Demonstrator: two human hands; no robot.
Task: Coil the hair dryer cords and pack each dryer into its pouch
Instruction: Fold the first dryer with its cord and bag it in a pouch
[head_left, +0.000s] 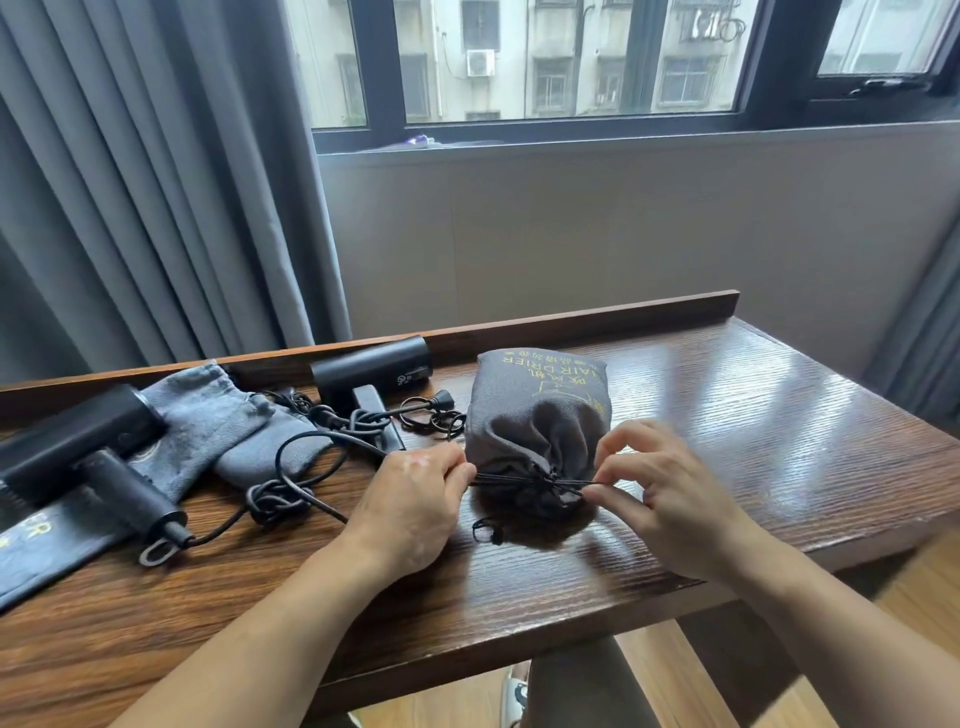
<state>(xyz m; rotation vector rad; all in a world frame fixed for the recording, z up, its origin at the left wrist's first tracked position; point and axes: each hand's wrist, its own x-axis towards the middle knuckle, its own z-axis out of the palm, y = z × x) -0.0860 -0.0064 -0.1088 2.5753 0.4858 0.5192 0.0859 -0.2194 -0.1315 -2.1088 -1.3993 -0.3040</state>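
A filled grey pouch (535, 415) with yellow lettering lies mid-table, its mouth gathered toward me. My left hand (410, 499) pinches the black drawstring (519, 480) on the left of the mouth. My right hand (670, 493) pinches the same drawstring on the right, and the cord runs taut between them. A black hair dryer (83, 447) lies at the left on flat grey pouches (208, 421), its cord (291, 488) loose and tangled. A second black dryer (371, 369) rests by the back rail with a partly coiled cord (431, 415).
The dark wooden table (753, 441) has a raised rail along its back edge. Grey curtains (156, 182) hang behind on the left, with a window above the wall. Wooden floor shows below the table's front edge on the right.
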